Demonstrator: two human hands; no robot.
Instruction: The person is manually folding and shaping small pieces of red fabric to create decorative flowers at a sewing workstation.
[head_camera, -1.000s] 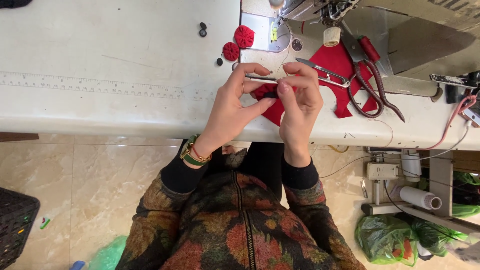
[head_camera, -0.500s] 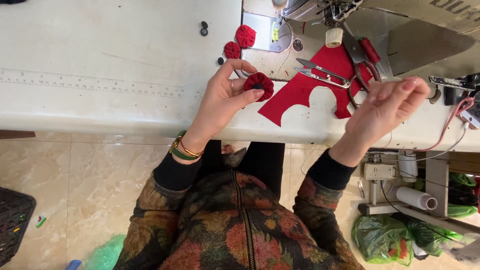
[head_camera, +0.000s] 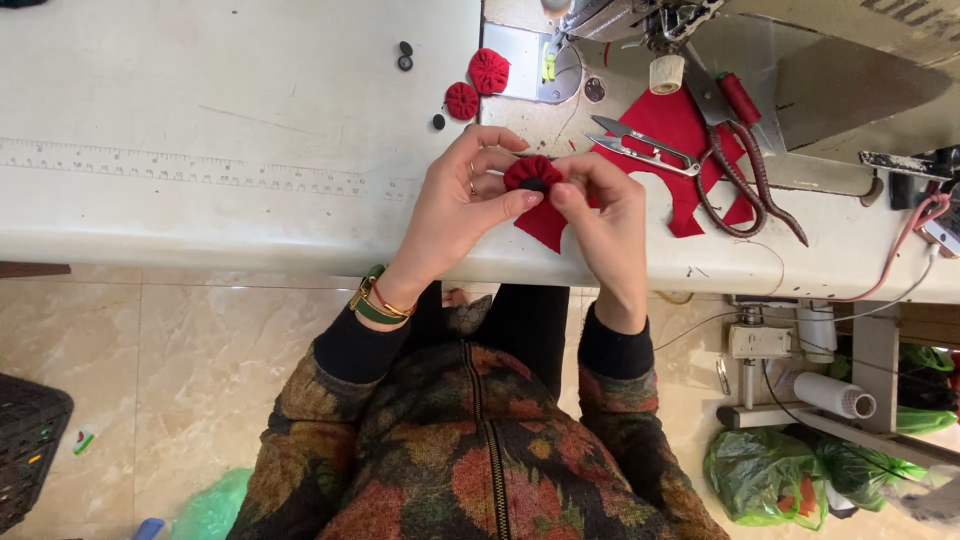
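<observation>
Red gathered fabric rosette (head_camera: 531, 175) w/ dark center is pinched by left hand (head_camera: 460, 205) & right hand (head_camera: 600, 215) over bench front edge, beside thread snips (head_camera: 640, 146). Step judged: shaping/closing gathers; steady fingertip hold needed next.

A white worktable (head_camera: 200, 120) spans the upper view, a printed ruler strip (head_camera: 180, 170) running along its near edge; a grey sewing machine (head_camera: 800, 60) stands at its far right; below lies a glossy beige marble-tiled floor (head_camera: 180, 380) reflecting soft overhead light; a black basket (head_camera: 25, 450) sits at the lower left edge; green plastic bags (head_camera: 780, 475) lie low right, under the table's metal frame (head_camera: 880, 370); a white cone spool (head_camera: 835, 395) sits beside that frame.
</observation>
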